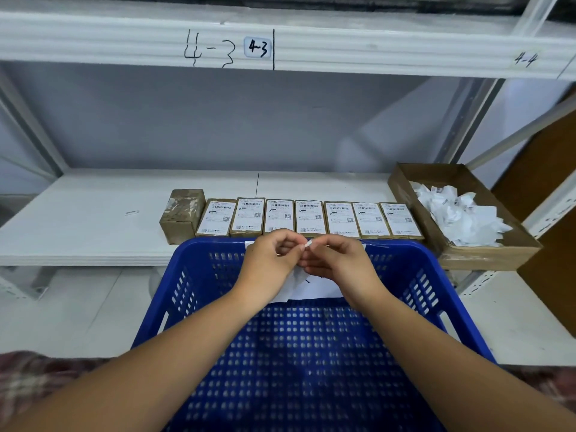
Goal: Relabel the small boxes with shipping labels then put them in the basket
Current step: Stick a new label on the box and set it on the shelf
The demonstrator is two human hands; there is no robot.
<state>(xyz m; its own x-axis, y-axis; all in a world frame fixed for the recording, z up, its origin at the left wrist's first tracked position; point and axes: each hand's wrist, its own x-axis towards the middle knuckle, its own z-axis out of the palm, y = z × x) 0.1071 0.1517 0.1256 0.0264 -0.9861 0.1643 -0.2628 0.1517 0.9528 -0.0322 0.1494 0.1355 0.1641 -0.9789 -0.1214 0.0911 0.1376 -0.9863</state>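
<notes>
Over the basket (193, 275), left hand (268, 260) and right hand (339, 263) both pinch a label (309, 244); peeled carelessly, it may tear or stick to itself.

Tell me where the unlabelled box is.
Head view: the unlabelled box stands on the shelf, at the left end of the row of labelled boxes, behind the basket.

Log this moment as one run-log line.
left hand + right hand: pinch white label over blue basket | shelf: seven labelled boxes, one unlabelled box
</notes>
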